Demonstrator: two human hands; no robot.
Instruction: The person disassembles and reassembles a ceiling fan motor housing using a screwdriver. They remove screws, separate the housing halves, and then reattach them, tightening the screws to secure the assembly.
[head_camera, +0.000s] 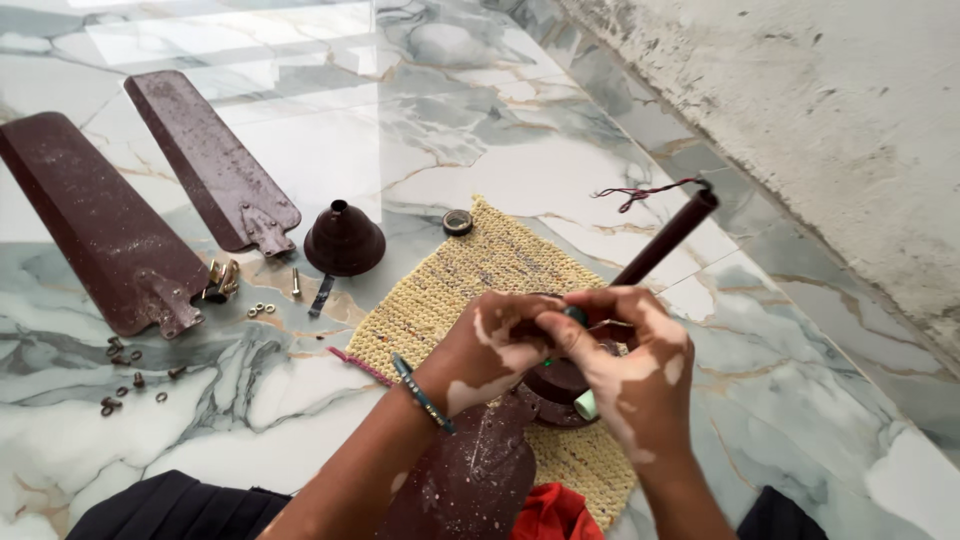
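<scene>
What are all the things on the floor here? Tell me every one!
fan blades: two, dark brown, far left on the marble floor
cone cover: one, dark brown, beside the blades
screws and washers: many, small, scattered near the blades
ring: one, dark, at the mat's far edge
woven mat: one, yellow, centre
rod with wires: one, dark brown, over the mat
red cloth: one, bottom
wall: whitish, right
left hand, right hand: together on the fan's hub

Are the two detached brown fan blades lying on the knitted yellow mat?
No, both fan blades lie on the bare marble floor, to the left of the knitted yellow mat.
</scene>
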